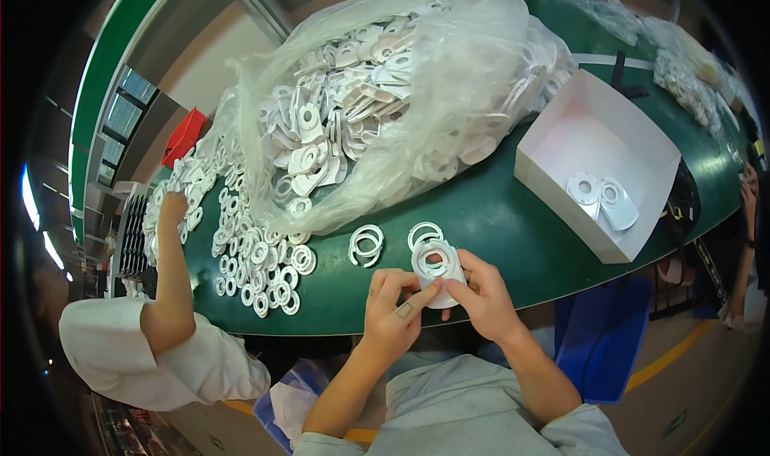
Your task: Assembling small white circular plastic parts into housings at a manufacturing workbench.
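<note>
Between my two hands, just over the near edge of the table, is a white plastic plate with a round ring end [438,273]. My left hand [391,316] has its fingers closed at the plate's left side, the thumb pressing on its face. On the other side my right hand [487,302] grips the plate with thumb and fingers. Just beyond the plate lies a white ring [425,231], partly covered by it. Overlapping white rings [366,246] rest on the green table [329,283] to the left.
A large clear plastic bag [473,35] spills many white parts [353,107]. Loose white rings [257,267] are heaped at left, where a co-worker's hand [172,207] reaches in. A white box [553,155] with a few parts stands at right. Below the edge hangs a blue bin [601,336].
</note>
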Demonstrator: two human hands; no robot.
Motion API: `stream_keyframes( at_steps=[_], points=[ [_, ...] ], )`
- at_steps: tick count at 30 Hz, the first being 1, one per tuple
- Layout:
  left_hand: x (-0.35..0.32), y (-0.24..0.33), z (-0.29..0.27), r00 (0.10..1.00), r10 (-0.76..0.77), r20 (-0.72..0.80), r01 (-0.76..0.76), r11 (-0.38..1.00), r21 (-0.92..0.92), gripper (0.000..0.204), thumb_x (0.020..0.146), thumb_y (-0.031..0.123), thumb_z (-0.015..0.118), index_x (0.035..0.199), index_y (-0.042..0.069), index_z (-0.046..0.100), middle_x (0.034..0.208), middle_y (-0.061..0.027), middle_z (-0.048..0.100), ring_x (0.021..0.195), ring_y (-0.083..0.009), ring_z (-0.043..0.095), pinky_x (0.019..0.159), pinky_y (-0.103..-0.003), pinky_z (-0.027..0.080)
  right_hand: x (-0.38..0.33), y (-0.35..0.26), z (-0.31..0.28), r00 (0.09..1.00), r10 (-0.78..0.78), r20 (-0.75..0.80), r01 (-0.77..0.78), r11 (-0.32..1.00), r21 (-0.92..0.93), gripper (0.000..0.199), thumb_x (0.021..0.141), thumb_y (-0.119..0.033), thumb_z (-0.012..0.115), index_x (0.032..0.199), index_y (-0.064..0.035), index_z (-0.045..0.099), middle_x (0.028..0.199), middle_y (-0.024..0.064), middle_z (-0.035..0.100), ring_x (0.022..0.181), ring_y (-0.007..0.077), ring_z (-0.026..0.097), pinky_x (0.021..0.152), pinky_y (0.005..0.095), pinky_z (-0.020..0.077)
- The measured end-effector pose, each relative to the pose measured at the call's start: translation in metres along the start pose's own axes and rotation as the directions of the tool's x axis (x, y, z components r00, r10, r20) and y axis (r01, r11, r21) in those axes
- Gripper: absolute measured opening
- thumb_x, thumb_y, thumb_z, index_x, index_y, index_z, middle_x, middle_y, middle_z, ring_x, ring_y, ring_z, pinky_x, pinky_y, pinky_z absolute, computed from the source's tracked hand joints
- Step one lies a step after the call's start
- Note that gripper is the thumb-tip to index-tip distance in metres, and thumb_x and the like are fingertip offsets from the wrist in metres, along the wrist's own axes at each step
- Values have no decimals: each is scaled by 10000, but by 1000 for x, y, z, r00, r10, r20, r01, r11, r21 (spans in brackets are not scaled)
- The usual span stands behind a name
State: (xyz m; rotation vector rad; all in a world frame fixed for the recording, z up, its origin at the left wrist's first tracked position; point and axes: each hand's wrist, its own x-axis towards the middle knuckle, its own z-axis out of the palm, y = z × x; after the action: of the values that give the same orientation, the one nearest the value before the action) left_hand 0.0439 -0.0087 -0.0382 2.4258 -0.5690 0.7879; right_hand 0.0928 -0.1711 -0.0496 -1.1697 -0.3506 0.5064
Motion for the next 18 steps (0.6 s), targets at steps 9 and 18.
stream_keyframes(
  at_steps=[9, 18],
  points=[
    [20, 28, -19, 839, -530, -123, 409, 763, -502, 286, 757, -116, 628, 1033, -59, 669, 985, -101, 601, 823, -148, 561, 707, -240, 449, -7, 10, -5, 1000, -18, -5, 19, 975, 220, 246, 941, -40, 498, 1182, 1, 520, 1090, 63, 611, 983, 113, 581, 867, 252, 448],
    [18, 21, -17, 785, -614, 80, 490, 537, -687, 175, 789, -106, 645, 956, -70, 685, 867, -110, 652, 767, -145, 600, 667, -226, 456, -9, -1, 0, 998, -22, 59, 19, 998, 63, 132, 926, -57, 557, 1049, -11, 543, 964, 23, 597, 878, 76, 546, 791, 230, 444]
  ],
)
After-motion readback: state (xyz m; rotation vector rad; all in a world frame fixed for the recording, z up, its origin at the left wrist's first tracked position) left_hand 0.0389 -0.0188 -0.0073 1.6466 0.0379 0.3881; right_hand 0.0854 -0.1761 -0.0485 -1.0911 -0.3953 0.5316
